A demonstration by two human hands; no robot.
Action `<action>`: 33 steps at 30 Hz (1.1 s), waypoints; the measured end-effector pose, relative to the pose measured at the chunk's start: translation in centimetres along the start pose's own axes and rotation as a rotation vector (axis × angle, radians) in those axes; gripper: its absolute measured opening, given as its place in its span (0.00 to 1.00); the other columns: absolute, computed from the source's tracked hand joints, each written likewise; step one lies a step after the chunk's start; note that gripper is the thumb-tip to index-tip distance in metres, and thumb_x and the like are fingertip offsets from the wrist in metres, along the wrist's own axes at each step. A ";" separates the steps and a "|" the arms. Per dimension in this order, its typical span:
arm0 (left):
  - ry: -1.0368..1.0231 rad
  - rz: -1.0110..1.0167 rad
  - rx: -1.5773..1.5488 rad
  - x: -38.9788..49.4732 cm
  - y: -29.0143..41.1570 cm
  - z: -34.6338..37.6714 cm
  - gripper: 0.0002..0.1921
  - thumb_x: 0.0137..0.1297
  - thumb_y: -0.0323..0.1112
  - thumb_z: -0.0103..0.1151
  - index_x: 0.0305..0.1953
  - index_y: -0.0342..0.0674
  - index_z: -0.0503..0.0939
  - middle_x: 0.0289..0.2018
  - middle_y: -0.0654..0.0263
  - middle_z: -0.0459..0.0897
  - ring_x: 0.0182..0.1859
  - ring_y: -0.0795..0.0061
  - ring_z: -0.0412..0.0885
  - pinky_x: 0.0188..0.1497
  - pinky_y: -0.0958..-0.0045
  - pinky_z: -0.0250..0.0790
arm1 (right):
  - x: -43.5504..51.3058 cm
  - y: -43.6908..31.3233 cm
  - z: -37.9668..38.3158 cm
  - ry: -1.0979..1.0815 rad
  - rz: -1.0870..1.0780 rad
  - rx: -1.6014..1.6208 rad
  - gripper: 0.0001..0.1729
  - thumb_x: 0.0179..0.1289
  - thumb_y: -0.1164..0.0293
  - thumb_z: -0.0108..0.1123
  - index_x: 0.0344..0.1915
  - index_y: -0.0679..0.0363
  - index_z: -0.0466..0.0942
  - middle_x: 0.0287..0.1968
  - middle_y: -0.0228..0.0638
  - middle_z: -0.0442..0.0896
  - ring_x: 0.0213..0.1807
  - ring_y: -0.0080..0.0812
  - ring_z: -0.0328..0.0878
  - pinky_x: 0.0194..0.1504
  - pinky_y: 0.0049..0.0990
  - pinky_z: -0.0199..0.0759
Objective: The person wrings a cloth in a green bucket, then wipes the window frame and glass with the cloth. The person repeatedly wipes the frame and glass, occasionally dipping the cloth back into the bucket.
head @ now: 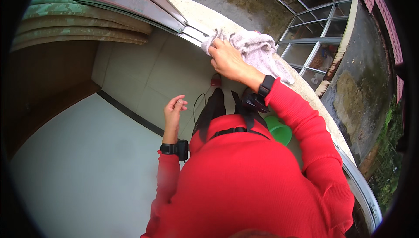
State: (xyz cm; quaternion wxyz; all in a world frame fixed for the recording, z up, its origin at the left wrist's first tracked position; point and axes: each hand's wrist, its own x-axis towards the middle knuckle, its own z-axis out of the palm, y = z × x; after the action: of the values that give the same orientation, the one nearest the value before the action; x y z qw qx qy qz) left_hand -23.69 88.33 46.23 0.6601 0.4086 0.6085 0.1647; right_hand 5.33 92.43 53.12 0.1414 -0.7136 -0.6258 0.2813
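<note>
My right hand (227, 58) grips one end of a pale, damp-looking cloth (258, 46). It presses this bunched end down at the metal window track (193, 35), while the rest of the cloth lies crumpled on the light stone sill (226, 15). Part of the cloth's edge hangs towards me along the sill. Away from the sill, my left hand (174, 112) is held in the air near my waist. Its fingers are loosely bent and hold nothing. A black device is strapped on each wrist.
A green plastic bucket (279, 130) stands on the floor beside my legs, under the sill. Sliding window frames (154, 7) and a patterned curtain (81, 22) are at upper left. A white panel surface (85, 172) lies at left. Outside, a lower glazed structure (314, 41) shows.
</note>
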 end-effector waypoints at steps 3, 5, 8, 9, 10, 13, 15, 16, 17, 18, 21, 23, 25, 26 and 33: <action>-0.088 0.016 0.055 0.7 0.5 0.2 0.14 0.69 0.34 0.53 0.50 0.34 0.79 0.34 0.65 0.83 0.32 0.83 0.76 0.38 0.79 0.70 | 2.1 -0.2 2.6 0.252 -0.197 0.037 0.10 0.49 0.74 0.57 0.32 0.66 0.77 0.40 0.45 0.73 0.42 0.49 0.72 0.41 0.43 0.71; -0.145 0.062 0.069 1.6 1.0 0.9 0.14 0.69 0.34 0.53 0.50 0.33 0.79 0.34 0.65 0.83 0.32 0.83 0.76 0.38 0.80 0.70 | 4.3 -0.6 5.2 0.413 -0.185 -0.035 0.11 0.46 0.73 0.59 0.32 0.65 0.78 0.40 0.44 0.75 0.42 0.47 0.73 0.40 0.42 0.71; -0.242 0.092 0.126 2.9 2.0 2.2 0.14 0.69 0.34 0.54 0.50 0.33 0.79 0.34 0.66 0.83 0.32 0.83 0.76 0.38 0.81 0.70 | 2.0 1.0 7.3 0.395 -0.036 -0.092 0.10 0.46 0.72 0.59 0.32 0.62 0.80 0.39 0.44 0.76 0.42 0.44 0.74 0.41 0.40 0.71; -0.246 0.086 0.155 3.3 2.4 2.5 0.14 0.69 0.34 0.54 0.50 0.34 0.79 0.34 0.66 0.83 0.32 0.84 0.76 0.38 0.81 0.70 | -0.2 1.6 7.1 0.463 -0.036 -0.107 0.10 0.47 0.71 0.59 0.32 0.61 0.80 0.40 0.44 0.76 0.42 0.44 0.74 0.41 0.40 0.71; -0.260 0.076 0.195 3.5 2.6 2.8 0.14 0.69 0.35 0.55 0.50 0.34 0.79 0.34 0.66 0.83 0.31 0.84 0.76 0.38 0.82 0.70 | -3.0 2.2 6.5 0.498 -0.009 -0.100 0.09 0.46 0.72 0.59 0.31 0.62 0.80 0.38 0.44 0.75 0.41 0.43 0.73 0.41 0.40 0.70; -0.262 0.063 0.297 3.7 3.2 3.3 0.13 0.69 0.34 0.54 0.50 0.35 0.79 0.34 0.66 0.82 0.31 0.83 0.76 0.37 0.81 0.70 | -11.2 4.4 4.7 0.466 0.097 -0.111 0.09 0.44 0.70 0.60 0.28 0.60 0.81 0.38 0.43 0.74 0.43 0.44 0.71 0.42 0.40 0.67; -0.288 0.112 0.310 3.6 3.3 3.8 0.13 0.69 0.33 0.54 0.50 0.35 0.79 0.34 0.65 0.82 0.31 0.83 0.76 0.37 0.81 0.70 | -17.0 6.9 3.8 0.460 0.114 -0.121 0.07 0.44 0.70 0.59 0.26 0.59 0.79 0.35 0.41 0.71 0.42 0.43 0.69 0.41 0.40 0.64; -0.298 0.136 0.310 3.4 3.3 4.3 0.13 0.69 0.33 0.54 0.50 0.34 0.79 0.34 0.65 0.83 0.31 0.83 0.76 0.37 0.81 0.70 | -19.8 8.5 3.4 0.491 0.137 -0.139 0.06 0.44 0.71 0.58 0.25 0.59 0.78 0.34 0.41 0.70 0.40 0.43 0.68 0.40 0.40 0.63; -0.282 0.127 0.331 3.3 3.1 4.7 0.13 0.69 0.33 0.54 0.50 0.34 0.79 0.34 0.65 0.83 0.31 0.83 0.76 0.37 0.80 0.70 | -22.7 9.8 3.2 0.508 0.134 -0.150 0.05 0.44 0.72 0.58 0.24 0.59 0.78 0.33 0.40 0.69 0.39 0.43 0.68 0.40 0.40 0.63; -0.284 0.129 0.340 3.0 3.0 5.4 0.13 0.69 0.32 0.54 0.50 0.34 0.79 0.33 0.65 0.83 0.31 0.83 0.76 0.37 0.80 0.70 | -25.6 11.1 3.2 0.513 0.174 -0.174 0.04 0.44 0.73 0.57 0.24 0.59 0.77 0.33 0.40 0.69 0.38 0.43 0.68 0.40 0.40 0.63; -0.322 0.145 0.366 1.8 2.3 7.8 0.13 0.69 0.32 0.54 0.50 0.34 0.79 0.33 0.65 0.83 0.31 0.83 0.76 0.37 0.80 0.70 | -34.7 15.1 2.7 0.502 0.303 -0.254 0.03 0.43 0.75 0.58 0.23 0.59 0.76 0.33 0.40 0.70 0.38 0.44 0.69 0.40 0.39 0.64; -0.350 0.155 0.382 0.9 1.8 9.4 0.13 0.68 0.32 0.54 0.50 0.34 0.79 0.33 0.65 0.83 0.31 0.83 0.76 0.37 0.80 0.70 | -40.5 17.1 1.8 0.470 0.398 -0.275 0.04 0.42 0.76 0.58 0.24 0.59 0.77 0.33 0.40 0.70 0.39 0.44 0.70 0.42 0.40 0.65; -0.368 0.160 0.397 -0.1 1.3 11.2 0.13 0.68 0.32 0.55 0.50 0.34 0.79 0.33 0.66 0.83 0.30 0.83 0.76 0.37 0.80 0.71 | -45.7 19.0 0.6 0.422 0.511 -0.299 0.07 0.42 0.78 0.59 0.26 0.59 0.79 0.33 0.39 0.70 0.39 0.43 0.70 0.43 0.41 0.66; -0.379 0.172 0.404 -0.5 1.1 11.9 0.13 0.68 0.32 0.55 0.50 0.34 0.79 0.33 0.66 0.82 0.30 0.83 0.76 0.37 0.80 0.70 | -47.9 19.7 0.0 0.406 0.535 -0.339 0.09 0.42 0.78 0.59 0.28 0.58 0.80 0.33 0.38 0.71 0.39 0.43 0.71 0.43 0.40 0.66; -0.341 0.203 0.448 -5.1 0.5 15.1 0.13 0.69 0.32 0.54 0.50 0.34 0.79 0.34 0.66 0.82 0.31 0.82 0.76 0.38 0.79 0.70 | -52.3 21.9 0.4 0.517 0.511 -0.275 0.09 0.43 0.79 0.58 0.27 0.57 0.80 0.32 0.36 0.73 0.36 0.41 0.73 0.35 0.40 0.69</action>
State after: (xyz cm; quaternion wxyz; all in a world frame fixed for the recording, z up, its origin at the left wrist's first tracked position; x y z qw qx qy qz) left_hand -10.46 79.89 48.91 0.6262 0.6245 0.4663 0.0204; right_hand 19.88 37.59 52.39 0.1229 -0.9061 -0.4035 0.0320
